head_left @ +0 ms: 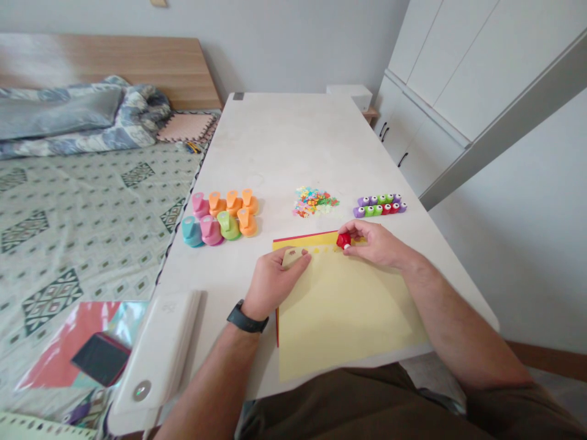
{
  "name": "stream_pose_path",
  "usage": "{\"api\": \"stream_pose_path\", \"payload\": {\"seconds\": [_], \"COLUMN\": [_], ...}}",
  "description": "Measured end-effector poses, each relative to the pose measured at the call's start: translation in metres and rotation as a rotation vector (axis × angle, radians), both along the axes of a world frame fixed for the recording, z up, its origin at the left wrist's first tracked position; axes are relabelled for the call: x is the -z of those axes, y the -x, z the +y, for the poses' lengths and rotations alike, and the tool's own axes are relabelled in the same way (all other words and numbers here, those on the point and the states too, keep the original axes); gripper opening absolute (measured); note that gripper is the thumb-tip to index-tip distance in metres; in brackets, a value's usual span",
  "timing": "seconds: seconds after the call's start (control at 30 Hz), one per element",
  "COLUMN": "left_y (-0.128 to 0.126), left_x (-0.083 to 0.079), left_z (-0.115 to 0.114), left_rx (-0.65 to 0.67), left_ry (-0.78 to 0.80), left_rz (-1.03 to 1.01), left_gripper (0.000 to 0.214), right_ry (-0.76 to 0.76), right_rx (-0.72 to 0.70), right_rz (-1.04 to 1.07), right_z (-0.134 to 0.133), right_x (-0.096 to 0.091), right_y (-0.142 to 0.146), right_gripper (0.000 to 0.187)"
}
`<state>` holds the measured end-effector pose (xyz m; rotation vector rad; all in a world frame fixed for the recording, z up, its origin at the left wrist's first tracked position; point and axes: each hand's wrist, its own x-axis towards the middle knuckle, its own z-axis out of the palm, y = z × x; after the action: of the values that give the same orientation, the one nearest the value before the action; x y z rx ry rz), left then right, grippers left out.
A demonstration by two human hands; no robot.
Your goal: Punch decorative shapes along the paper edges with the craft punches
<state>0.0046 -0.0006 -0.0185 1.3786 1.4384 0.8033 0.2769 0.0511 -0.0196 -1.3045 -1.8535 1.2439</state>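
Flanking a patterned bed (101, 208), a white desk (279, 140) bears pale-yellow paper (348, 311). Left grip (275, 278) pinches its edge; right grip (378, 243) clamps a red punch (342, 240).

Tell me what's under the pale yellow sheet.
A strip of brighter yellow paper and a thin red edge show beyond the pale sheet; anything else beneath is covered.

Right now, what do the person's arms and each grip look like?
The left grip and right grip are bare hands without gloves. A wide, dark wristband circles the left wrist. The forearms are bare, and a dark brown sleeve shows on the right arm; the left sleeve is out of view.
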Motion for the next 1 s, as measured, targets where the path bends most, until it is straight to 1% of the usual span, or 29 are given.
{"api": "stream_pose_path", "payload": {"seconds": [0.2,0.37,0.63,0.8,1.0], "left_y": [-0.0003,-0.0013,0.0005,0.0005,-0.0005], "left_x": [-0.0023,-0.0055,-0.0023,-0.0012,-0.0046], "left_z": [0.0003,0.0001,0.0004,0.0002,-0.0004], "left_rx": [0.002,-0.011,0.015,0.008,-0.004], "left_ry": [0.003,0.012,-0.001,0.005,0.011], "left_rz": [-0.006,-0.018,0.014,0.008,-0.003], "left_gripper": [0.039,0.041,0.041,0.041,0.041], "right_ry": [0.029,0.01,-0.051,-0.043,-0.039], "right_rx": [-0.011,-0.007,0.008,0.005,0.012], "right_rz": [0.016,0.03,-0.09,-0.079,-0.066], "right_z": [-0.0012,-0.0015,-0.0003,-0.0004,-0.0017], "right_x": [-0.0021,-0.0022,-0.0067,-0.007,-0.0086], "right_y": [0.0015,0.0022,-0.0001,0.0,0.0019], "right_gripper": [0.036,0.035,0.032,0.033,0.032]}}
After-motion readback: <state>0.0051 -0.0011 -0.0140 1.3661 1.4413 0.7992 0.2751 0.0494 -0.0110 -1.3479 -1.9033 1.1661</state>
